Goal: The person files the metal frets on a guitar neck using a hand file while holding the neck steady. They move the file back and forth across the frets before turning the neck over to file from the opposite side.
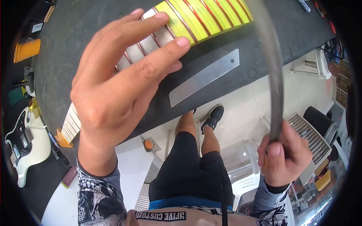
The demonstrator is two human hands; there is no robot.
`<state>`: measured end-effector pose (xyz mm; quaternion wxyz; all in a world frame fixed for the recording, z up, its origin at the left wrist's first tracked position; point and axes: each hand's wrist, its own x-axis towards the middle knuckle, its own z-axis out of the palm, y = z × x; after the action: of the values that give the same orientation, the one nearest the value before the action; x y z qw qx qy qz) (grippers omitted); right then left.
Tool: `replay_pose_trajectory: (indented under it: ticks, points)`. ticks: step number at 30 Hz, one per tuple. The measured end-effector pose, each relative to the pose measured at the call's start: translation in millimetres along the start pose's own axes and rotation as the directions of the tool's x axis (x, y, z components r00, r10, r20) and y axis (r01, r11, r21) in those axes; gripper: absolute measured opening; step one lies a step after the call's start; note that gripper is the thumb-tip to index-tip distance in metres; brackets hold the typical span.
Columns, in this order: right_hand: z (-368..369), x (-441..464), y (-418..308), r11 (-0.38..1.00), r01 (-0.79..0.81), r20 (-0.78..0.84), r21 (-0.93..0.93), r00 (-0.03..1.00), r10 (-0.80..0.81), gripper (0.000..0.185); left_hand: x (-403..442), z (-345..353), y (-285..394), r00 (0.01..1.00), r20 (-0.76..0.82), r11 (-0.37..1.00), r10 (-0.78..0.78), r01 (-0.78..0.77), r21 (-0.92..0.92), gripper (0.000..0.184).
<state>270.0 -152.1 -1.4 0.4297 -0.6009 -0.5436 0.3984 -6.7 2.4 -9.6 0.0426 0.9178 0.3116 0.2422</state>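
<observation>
A guitar neck (203, 19) lies across the dark bench, its frets standing between strips of yellow-green and pale masking tape. My left hand (117, 71) rests over it with fingers stretched out and spread, the fingertips touching or just above the fretboard. In my right hand (286, 156) is a long, flat grey bar that looks like a metal file (275, 71), gripped at its near end. The file rises past the right side of the neck; its far end is blurred. A flat metal straightedge (205, 77) with a hole lies near the bench edge.
The dark bench (298, 34) ends above my legs. A white guitar body (36, 147) lies at the left, near an orange block (27, 51). A white plastic chair (245, 165) and a slatted rack (311, 132) stand at the right.
</observation>
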Motion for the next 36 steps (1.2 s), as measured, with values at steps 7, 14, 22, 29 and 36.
replay_pose_trajectory:
  ticks: [7, 14, 22, 29, 36]
  points:
    - [-14, -77, 25, 0.995, -0.044, -0.082, -0.084, 0.996, 0.037, 0.050, 8, 0, 10, 0.994, -0.044, 0.993, -0.100, 0.102, 0.059, 0.056]
    - [-17, -78, 9, 0.951, 0.140, 0.094, -0.276, 0.989, -0.118, 0.050, 1, 4, 3, 0.982, -0.080, 0.983, -0.170, 0.163, -0.081, 0.058]
    - [-12, -77, -1, 0.967, 0.126, 0.197, -0.222, 0.977, -0.082, 0.049, 4, 2, 8, 0.994, -0.030, 0.994, -0.107, 0.107, -0.023, 0.045]
    - [-11, -86, -4, 0.966, 0.085, 0.190, -0.244, 0.981, -0.038, 0.050, 4, 0, 9, 0.996, 0.023, 0.995, -0.091, 0.092, -0.023, 0.039]
    - [-16, -91, -2, 0.965, 0.104, 0.208, -0.243, 0.977, -0.053, 0.052, 6, 0, 9, 0.996, 0.031, 0.996, -0.084, 0.085, -0.031, 0.039]
